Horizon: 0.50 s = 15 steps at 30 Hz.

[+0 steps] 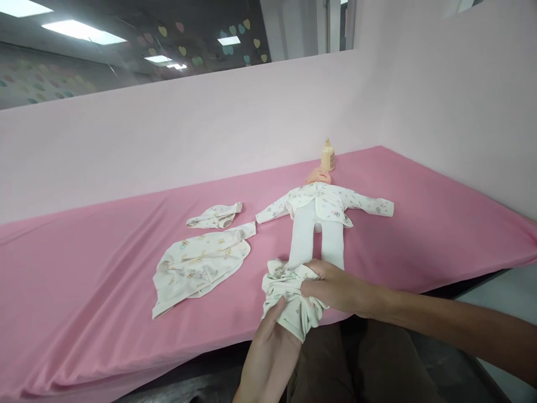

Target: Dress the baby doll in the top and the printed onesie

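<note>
A doll point(318, 176) lies on its back on the pink-covered table, its head toward the wall. It wears a white patterned jacket point(316, 200) and white leggings point(302, 238). Over the doll's feet, near the front edge, is a bunched white baby garment point(289, 288) with a small green print; its exact kind does not show. My left hand point(272, 350) grips the lower side of this bunched cloth, part of the fingers hidden inside it. With thumb and fingers, my right hand point(329, 285) pinches the same cloth from the right, beside the doll's lower legs.
Left of the doll, a patterned baby top point(201, 266) lies spread out, with a smaller folded garment point(216, 216) behind it. A cream pump bottle point(328, 157) stands beyond the doll's head. White walls border the pink cloth point(104, 268) at the back and right.
</note>
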### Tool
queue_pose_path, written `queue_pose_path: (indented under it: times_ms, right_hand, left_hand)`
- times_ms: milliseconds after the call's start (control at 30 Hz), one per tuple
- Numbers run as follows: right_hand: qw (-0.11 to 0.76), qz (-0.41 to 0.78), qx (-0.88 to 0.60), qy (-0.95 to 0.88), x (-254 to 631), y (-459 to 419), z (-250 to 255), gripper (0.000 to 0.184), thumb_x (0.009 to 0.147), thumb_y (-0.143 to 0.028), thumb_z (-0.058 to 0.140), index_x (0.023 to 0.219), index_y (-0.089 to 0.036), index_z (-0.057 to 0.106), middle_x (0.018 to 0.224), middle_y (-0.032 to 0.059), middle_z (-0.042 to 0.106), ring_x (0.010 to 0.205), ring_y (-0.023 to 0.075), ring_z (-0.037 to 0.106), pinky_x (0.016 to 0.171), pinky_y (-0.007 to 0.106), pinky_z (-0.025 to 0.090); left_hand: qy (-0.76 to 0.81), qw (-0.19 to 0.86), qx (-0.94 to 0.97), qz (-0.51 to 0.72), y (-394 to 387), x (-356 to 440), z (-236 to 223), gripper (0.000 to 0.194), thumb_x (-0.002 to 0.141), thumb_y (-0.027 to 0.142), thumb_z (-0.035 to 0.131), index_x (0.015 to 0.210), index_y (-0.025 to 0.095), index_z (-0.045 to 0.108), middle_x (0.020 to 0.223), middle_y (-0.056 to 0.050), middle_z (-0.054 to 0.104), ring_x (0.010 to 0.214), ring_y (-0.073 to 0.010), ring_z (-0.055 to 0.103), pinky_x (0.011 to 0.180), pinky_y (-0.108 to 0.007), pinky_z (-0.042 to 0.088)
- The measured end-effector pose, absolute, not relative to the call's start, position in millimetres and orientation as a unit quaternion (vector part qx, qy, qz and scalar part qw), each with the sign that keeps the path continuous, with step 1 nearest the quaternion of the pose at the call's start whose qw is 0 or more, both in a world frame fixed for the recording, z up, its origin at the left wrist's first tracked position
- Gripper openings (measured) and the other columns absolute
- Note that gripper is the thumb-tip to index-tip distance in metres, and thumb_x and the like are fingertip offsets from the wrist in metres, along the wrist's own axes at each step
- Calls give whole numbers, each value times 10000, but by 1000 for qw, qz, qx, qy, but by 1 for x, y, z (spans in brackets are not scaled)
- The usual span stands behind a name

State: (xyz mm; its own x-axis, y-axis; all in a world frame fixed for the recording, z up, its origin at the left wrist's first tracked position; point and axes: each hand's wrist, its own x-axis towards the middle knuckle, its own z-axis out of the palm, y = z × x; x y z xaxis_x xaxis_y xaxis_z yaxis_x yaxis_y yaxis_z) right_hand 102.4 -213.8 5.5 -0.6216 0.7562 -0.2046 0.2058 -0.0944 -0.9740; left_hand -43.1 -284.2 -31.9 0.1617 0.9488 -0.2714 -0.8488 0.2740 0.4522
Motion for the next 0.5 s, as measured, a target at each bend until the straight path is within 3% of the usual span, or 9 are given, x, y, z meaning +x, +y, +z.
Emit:
queue_pose_path:
  times_ms: [167, 333, 500]
  right_hand:
    - [202, 628, -369, -654, 107, -212, 5, 168, 751, -206, 456, 657, -201, 317, 639, -42, 307, 588, 94, 278, 512, 243, 228]
    - [214, 628, -350, -661, 108, -216, 9, 93, 750, -167, 439, 687, -197, 378, 650, -33, 344, 604, 100, 310, 532, 244, 259]
    - [203, 650, -345, -646, 107, -212, 12, 121, 730, -143, 442, 651, -200, 369, 563, -42, 332, 512, 87, 287, 470, 250, 220]
  left_hand:
    - [286, 751, 118, 584, -285, -40, -28, 490, 946, 182, 435, 1435, 212, 409, 1318, -91, 580, 1227, -218, 536, 1147, -403, 296]
    - [309, 738, 150, 581, -287, -39, -26, 502, 921, 185, 500, 1419, 187, 435, 1304, -98, 590, 1250, -239, 514, 1148, -408, 298]
    - [341, 736, 204, 548, -289, -39, -34, 558, 897, 173, 532, 1437, 243, 409, 1343, -67, 563, 1315, -242, 446, 1164, -416, 284]
